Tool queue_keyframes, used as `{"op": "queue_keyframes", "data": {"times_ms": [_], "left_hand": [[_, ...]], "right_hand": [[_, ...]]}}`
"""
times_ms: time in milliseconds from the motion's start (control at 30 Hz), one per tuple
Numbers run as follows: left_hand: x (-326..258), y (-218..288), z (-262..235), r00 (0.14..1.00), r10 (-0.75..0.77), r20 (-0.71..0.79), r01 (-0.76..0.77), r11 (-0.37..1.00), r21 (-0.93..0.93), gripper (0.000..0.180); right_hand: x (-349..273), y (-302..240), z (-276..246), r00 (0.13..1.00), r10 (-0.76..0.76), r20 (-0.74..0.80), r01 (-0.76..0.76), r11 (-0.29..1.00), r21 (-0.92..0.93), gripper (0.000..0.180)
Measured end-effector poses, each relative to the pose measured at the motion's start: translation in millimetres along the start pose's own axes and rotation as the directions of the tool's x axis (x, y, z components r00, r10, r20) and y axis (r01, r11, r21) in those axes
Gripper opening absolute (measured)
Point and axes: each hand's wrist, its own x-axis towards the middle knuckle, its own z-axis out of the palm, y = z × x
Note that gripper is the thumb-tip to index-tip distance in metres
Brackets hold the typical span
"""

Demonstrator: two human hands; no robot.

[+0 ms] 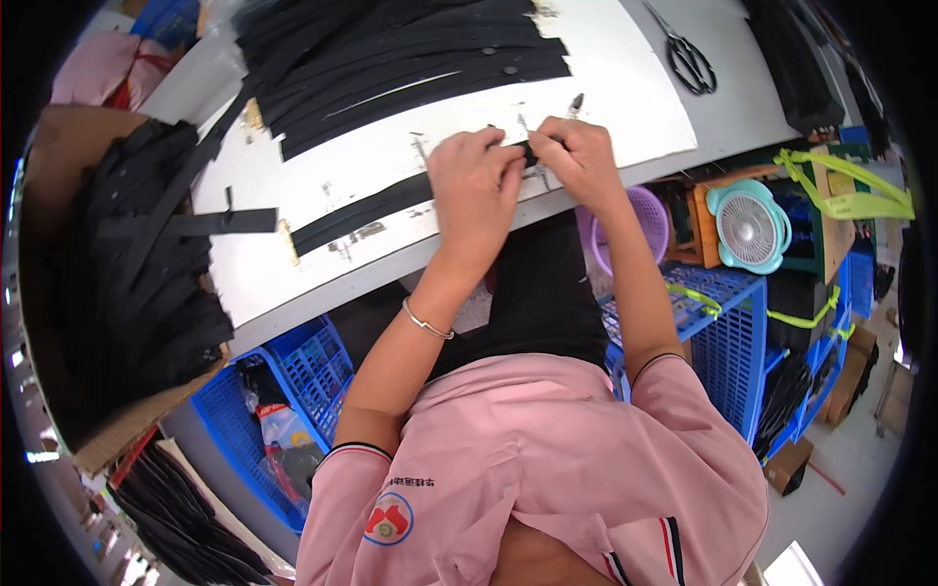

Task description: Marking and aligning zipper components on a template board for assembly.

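Note:
A long black fabric strip lies along the near edge of a white board on the table. My left hand is closed over the strip toward its right end, fingers bent. Close beside it, my right hand pinches the end of the same strip, with a small dark piece showing between the two hands. What the fingertips do there is partly hidden. A pen-like marker with a dark tip sits just beyond my right hand. Dark smudges mark the board around the strip.
Many black strips lie in overlapping rows at the far side. Black scissors rest at far right. A cardboard box of black strips stands left. Blue crates, a purple basket and a turquoise fan are at right.

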Motion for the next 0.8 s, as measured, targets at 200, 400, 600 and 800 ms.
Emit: {"op": "queue_keyframes", "data": {"times_ms": [200, 400, 600, 800], "left_hand": [[-34, 11, -26, 0.993, -0.010, 0.120, -0.002, 0.995, 0.095, 0.039], [14, -27, -23, 0.969, 0.017, 0.246, -0.055, 0.988, 0.147, 0.050], [38, -52, -53, 0.979, 0.038, 0.198, -0.040, 0.999, 0.007, 0.047], [-25, -112, -165, 0.994, -0.103, 0.034, 0.077, 0.892, 0.446, 0.059]], "right_hand": [[-14, 7, -8, 0.968, 0.156, -0.197, -0.086, 0.942, 0.324, 0.018], [-13, 5, -1, 0.923, 0.167, -0.347, -0.023, 0.924, 0.383, 0.017], [-12, 8, 0, 0.914, 0.262, -0.310, -0.105, 0.891, 0.443, 0.018], [-7, 1, 1, 0.899, 0.319, -0.301, -0.144, 0.862, 0.486, 0.018]]}}
